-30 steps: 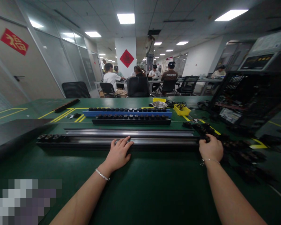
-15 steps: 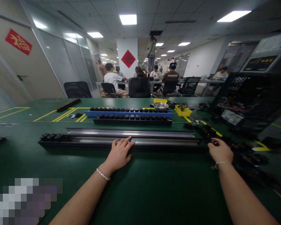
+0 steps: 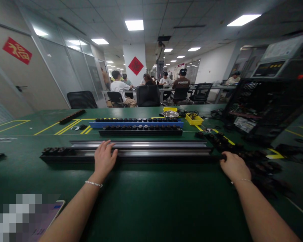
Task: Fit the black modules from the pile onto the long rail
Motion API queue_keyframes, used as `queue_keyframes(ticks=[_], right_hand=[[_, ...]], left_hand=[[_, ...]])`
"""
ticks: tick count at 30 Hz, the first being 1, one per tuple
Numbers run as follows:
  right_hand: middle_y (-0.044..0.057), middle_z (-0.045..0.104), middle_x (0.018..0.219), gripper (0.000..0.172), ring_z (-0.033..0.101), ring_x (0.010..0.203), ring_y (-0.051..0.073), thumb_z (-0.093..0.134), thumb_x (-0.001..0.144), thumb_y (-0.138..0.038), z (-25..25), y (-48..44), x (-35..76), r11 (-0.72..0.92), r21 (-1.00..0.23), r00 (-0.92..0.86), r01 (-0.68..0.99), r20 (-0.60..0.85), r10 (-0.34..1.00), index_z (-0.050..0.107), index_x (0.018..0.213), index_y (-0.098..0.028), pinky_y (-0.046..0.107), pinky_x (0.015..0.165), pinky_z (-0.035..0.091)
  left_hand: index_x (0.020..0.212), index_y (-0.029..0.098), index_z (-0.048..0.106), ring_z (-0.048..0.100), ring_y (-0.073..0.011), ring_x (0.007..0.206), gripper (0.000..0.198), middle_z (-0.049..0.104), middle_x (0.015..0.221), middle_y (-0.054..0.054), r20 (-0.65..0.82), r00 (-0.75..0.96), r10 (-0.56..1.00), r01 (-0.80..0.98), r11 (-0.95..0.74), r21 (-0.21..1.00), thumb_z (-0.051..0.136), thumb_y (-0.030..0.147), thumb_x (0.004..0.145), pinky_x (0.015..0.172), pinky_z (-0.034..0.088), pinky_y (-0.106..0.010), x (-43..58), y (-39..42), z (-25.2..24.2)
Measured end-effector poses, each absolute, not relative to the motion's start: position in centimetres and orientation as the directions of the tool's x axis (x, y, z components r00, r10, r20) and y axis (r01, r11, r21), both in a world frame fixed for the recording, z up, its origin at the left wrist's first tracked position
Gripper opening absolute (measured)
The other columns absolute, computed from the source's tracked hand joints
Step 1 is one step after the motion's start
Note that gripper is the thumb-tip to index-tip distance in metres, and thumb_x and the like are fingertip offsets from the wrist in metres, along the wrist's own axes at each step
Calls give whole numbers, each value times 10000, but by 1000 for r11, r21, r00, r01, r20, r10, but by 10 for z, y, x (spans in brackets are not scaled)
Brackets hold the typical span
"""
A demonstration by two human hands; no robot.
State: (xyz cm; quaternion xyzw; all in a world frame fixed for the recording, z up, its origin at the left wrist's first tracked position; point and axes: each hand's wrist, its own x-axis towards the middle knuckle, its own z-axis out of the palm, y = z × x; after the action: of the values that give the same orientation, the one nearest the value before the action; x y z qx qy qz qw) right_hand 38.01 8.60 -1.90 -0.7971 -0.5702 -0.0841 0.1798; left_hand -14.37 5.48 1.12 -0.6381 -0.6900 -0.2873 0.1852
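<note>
A long black rail [image 3: 154, 155] with a shiny metal strip lies across the green table [image 3: 146, 198] in front of me. My left hand [image 3: 104, 159] rests flat on the rail left of its middle, fingers spread over its top. My right hand [image 3: 233, 165] is at the rail's right end, curled with a small black part at its fingertips. A heap of small black parts [image 3: 257, 161] lies just right of that hand. Several of the same parts sit in the rail's left end [image 3: 56, 151].
Behind the rail lie a black strip [image 3: 140, 131] and a blue strip [image 3: 136, 122] filled with parts, a metal bowl [image 3: 170, 114] and a yellow bin [image 3: 195, 119]. An open black computer case [image 3: 262, 107] stands at right. People sit at desks further back.
My left hand has slid left along the rail, from near its middle to left of it. My right hand stays at the rail's right end by the heap of parts.
</note>
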Motion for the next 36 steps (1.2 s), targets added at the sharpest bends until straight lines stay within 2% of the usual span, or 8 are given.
queue_keyframes(ticks=[5, 9, 12, 15, 18, 22, 32, 36], right_hand=[[147, 573, 1140, 355, 469, 1076, 322, 468, 728, -250, -14, 78, 366, -295, -128, 320, 947, 483, 815, 654, 1020, -169, 459, 824, 406], [150, 600, 1134, 391, 507, 1048, 308, 414, 756, -219, -10, 78, 356, -290, -201, 353, 936, 588, 728, 656, 1049, -130, 439, 852, 410], [156, 615, 1113, 417, 530, 1032, 268, 363, 780, -187, -5, 82, 337, -186, -210, 279, 960, 634, 721, 643, 1070, -79, 394, 904, 404], [144, 609, 1146, 433, 524, 1061, 228, 336, 823, -218, -5, 88, 305, -13, -198, 140, 980, 642, 754, 615, 1122, -74, 356, 952, 384], [108, 580, 1226, 440, 482, 1144, 209, 325, 859, -269, -11, 91, 272, 111, -179, 16, 977, 590, 808, 577, 1194, -136, 390, 1011, 326], [42, 564, 1269, 438, 434, 1207, 212, 275, 890, -293, -18, 88, 252, 20, -198, 90, 980, 525, 846, 583, 1194, -224, 478, 1054, 218], [22, 542, 1298, 446, 415, 1224, 196, 272, 888, -285, -14, 86, 251, -10, -196, 107, 981, 488, 867, 567, 1219, -232, 450, 1060, 210], [29, 556, 1281, 442, 426, 1211, 200, 283, 882, -276, -15, 86, 250, -7, -192, 105, 981, 508, 855, 575, 1210, -231, 448, 1052, 222]], left_hand=[[1262, 134, 454, 243, -372, 1316, 509, 315, 1435, -157, 562, -430, 707, 901, 372, 221, 344, 415, 853, 1013, 280, -533, -216, 57, 28], [1295, 85, 412, 212, -348, 1327, 566, 308, 1427, -201, 543, -534, 648, 825, 539, 167, 350, 385, 819, 1034, 239, -522, -264, 49, 33], [1278, 65, 425, 268, -353, 1294, 572, 353, 1395, -206, 451, -572, 685, 793, 602, 92, 342, 370, 802, 1021, 258, -513, -287, 43, 34], [1196, 71, 506, 391, -362, 1206, 547, 446, 1305, -225, 330, -612, 719, 769, 638, 37, 360, 394, 780, 968, 329, -478, -302, 41, 35], [1244, 110, 479, 453, -373, 1145, 570, 485, 1259, -219, 249, -654, 714, 746, 664, 53, 364, 416, 777, 910, 377, -471, -309, 42, 36], [1227, 123, 500, 458, -366, 1134, 542, 502, 1238, -205, 279, -643, 713, 751, 659, 46, 386, 396, 774, 883, 396, -471, -312, 44, 37], [1213, 75, 513, 501, -376, 1111, 534, 515, 1206, -241, 316, -679, 662, 729, 657, 191, 408, 369, 780, 877, 434, -478, -309, 49, 35], [1193, 100, 541, 528, -355, 1103, 504, 491, 1232, -233, 236, -684, 691, 730, 639, 243, 408, 357, 780, 879, 446, -470, -310, 51, 37]])
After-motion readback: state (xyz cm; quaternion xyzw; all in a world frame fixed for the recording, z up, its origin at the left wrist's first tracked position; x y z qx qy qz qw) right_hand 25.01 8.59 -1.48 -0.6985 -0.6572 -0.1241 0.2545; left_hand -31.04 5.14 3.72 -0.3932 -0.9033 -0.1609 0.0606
